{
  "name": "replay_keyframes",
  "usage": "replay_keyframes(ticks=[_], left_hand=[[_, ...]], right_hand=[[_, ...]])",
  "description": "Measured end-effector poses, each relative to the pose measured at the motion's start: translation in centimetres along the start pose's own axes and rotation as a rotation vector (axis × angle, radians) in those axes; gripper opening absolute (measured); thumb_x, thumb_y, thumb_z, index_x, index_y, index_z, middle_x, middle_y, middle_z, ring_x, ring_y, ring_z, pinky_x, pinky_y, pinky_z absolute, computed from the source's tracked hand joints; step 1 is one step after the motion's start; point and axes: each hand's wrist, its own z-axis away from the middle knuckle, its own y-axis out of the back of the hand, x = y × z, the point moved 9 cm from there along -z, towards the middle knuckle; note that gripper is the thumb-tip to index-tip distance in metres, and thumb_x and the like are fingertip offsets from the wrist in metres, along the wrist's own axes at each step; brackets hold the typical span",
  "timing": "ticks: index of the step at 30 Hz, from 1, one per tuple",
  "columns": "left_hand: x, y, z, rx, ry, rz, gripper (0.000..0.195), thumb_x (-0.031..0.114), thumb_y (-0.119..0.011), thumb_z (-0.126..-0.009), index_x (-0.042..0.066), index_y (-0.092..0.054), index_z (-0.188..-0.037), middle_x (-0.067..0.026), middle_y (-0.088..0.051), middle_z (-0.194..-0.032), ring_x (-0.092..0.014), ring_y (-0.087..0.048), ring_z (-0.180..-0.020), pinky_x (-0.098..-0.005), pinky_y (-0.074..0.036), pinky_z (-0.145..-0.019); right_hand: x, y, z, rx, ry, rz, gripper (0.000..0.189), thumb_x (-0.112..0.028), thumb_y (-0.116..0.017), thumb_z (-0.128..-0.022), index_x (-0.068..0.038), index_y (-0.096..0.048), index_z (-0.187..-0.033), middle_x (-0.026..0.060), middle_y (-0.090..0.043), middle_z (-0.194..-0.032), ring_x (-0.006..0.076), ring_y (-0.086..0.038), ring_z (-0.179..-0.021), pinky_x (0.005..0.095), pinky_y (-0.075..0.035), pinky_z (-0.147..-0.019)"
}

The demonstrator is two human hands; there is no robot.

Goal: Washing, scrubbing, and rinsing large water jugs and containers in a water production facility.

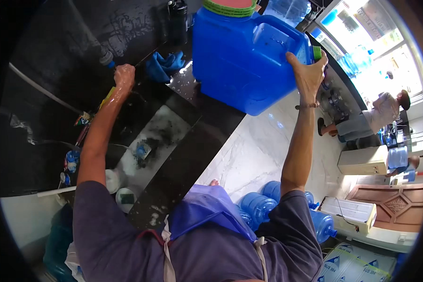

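Observation:
A large blue plastic water container (243,67) with a green-ringed wide lid (229,7) stands on the wet black counter, its near part over the front edge. My right hand (310,72) grips its right end, thumb by the moulded handle and fingers beside the small green cap (317,53). On the left, my wet left hand (124,75) is curled closed at the blue end of a clear pipe fitting (107,59). Its fingers hide whatever lies inside them. A crumpled blue cloth (165,66) rests between my left hand and the container.
Below my left forearm is a sink basin (162,128) with a small blue item (141,151) in it. White tubs (126,199) sit near my left elbow. Several blue water bottles (257,204) lie on the marble floor (229,155). Another person (377,112) is at the right.

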Motion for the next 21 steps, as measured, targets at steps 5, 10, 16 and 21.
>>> replay_keyframes(ticks=[5,10,16,21], left_hand=[[2.3,15.6,4.2,-0.146,-0.053,0.774,0.079,0.062,-0.059,-0.089,-0.002,-0.056,-0.135,-0.0242,-0.065,-0.126,-0.041,-0.062,-0.116,-0.05,-0.048,-0.098],[9.1,39.3,11.2,0.26,-0.8,1.154,0.096,0.07,-0.059,-0.086,-0.001,-0.042,-0.148,-0.0253,-0.047,-0.147,-0.042,-0.051,-0.13,-0.0489,-0.044,-0.106],[17.5,41.1,12.2,-0.057,-1.015,0.78,0.1,0.074,-0.061,-0.082,0.001,-0.043,-0.148,-0.0242,-0.046,-0.148,-0.045,-0.049,-0.129,-0.0492,-0.042,-0.107],[18.3,41.1,12.0,-0.232,-0.667,0.616,0.102,0.075,-0.062,-0.08,0.003,-0.041,-0.15,-0.0232,-0.044,-0.15,-0.042,-0.048,-0.133,-0.0483,-0.041,-0.109]], right_hand=[[1.4,-0.1,-1.8,-0.228,0.075,-0.179,0.115,-0.058,-0.087,-0.062,-0.003,-0.032,-0.147,0.0312,-0.057,-0.125,0.0477,-0.065,-0.102,0.0537,-0.061,-0.079],[1.1,-0.7,-1.6,-0.389,0.155,-0.279,0.112,-0.054,-0.089,-0.062,-0.003,-0.035,-0.146,0.0312,-0.056,-0.126,0.0479,-0.065,-0.102,0.0543,-0.061,-0.078],[0.8,-1.3,-0.8,-0.457,0.238,-0.307,0.114,-0.058,-0.088,-0.063,-0.003,-0.034,-0.148,0.0317,-0.056,-0.125,0.0481,-0.064,-0.103,0.0527,-0.061,-0.079],[-1.4,0.5,1.2,-0.315,0.223,-0.292,0.112,-0.055,-0.087,-0.064,-0.001,-0.035,-0.147,0.0323,-0.058,-0.123,0.045,-0.067,-0.096,0.0482,-0.063,-0.074]])
